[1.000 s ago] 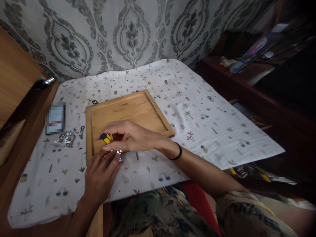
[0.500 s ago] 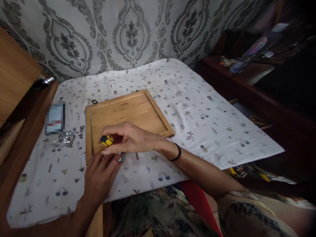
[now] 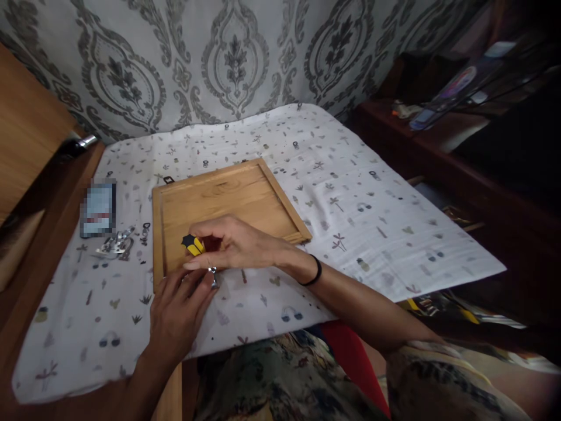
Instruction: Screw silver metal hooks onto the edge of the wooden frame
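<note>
A wooden framed panel [image 3: 223, 193], like a cabinet door, lies flat on the cloth. At its near edge my left hand [image 3: 177, 313] is closed, the fingers pressed over a shiny metal hinge [image 3: 213, 277] that shows only in part. Just above it, my right hand [image 3: 228, 242] grips a yellow and black screwdriver [image 3: 194, 245] by its handle, whose end tilts up and left. The screwdriver's shaft and tip are hidden behind the fingers.
Several loose metal parts [image 3: 116, 245] lie on the patterned white cloth [image 3: 342, 234] at left, near a phone [image 3: 98, 209]. A wooden cabinet [image 3: 30, 128] stands at far left. A bottle [image 3: 456, 88] rests on the dark shelf at right. Behind is a patterned wall.
The screwdriver handle has turned and shifted slightly to the right, with my right fingers moving along with it. A little more of the hinge shows. My left hand stays in place.
</note>
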